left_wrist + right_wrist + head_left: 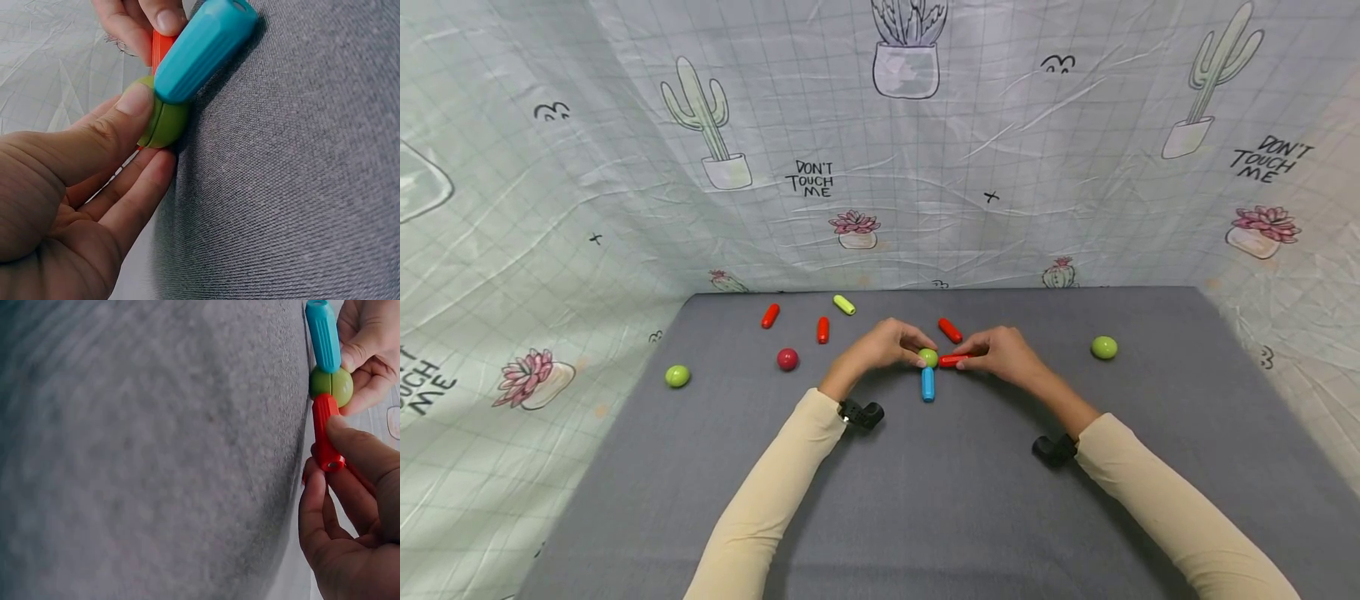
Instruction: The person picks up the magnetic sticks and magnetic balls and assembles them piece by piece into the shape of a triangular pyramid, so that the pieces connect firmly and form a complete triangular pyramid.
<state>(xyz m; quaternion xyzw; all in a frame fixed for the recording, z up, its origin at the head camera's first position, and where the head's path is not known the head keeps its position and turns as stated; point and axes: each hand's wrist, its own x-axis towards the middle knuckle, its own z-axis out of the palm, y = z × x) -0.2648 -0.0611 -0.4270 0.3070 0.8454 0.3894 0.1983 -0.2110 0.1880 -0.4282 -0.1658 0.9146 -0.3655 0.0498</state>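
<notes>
We found both hands together over the far half of a grey cloth-covered desk point(970, 500), well apart from its left and right edges. The left hand point(887, 343) pinched a glossy green plastic-looking ball point(928, 357) between thumb and fingers, apparently to stop the round piece from rolling. The right hand point(1000, 354) gripped a bright red, ridged plastic-looking rod point(952, 361), its inner end against the ball's right side; we judged the hold, toward the outer end, a way to leave the joint clear. A sky-blue, ridged plastic-looking rod point(928, 385) touched the same ball and pointed at the desk's near edge, no hand upon it, roughly square to the red one, as if the ball served as their corner. Just beyond, toward the far edge, we saw a second red rod point(950, 330). Loose pieces lay outside the working spot, perhaps to leave elbow room: a yellow-green rod point(844, 304) by the far edge, two red rods point(771, 316) and a dark red ball point(787, 359) toward the far left corner, one green ball point(677, 376) near the left edge and another point(1104, 347) toward the far right corner.
</notes>
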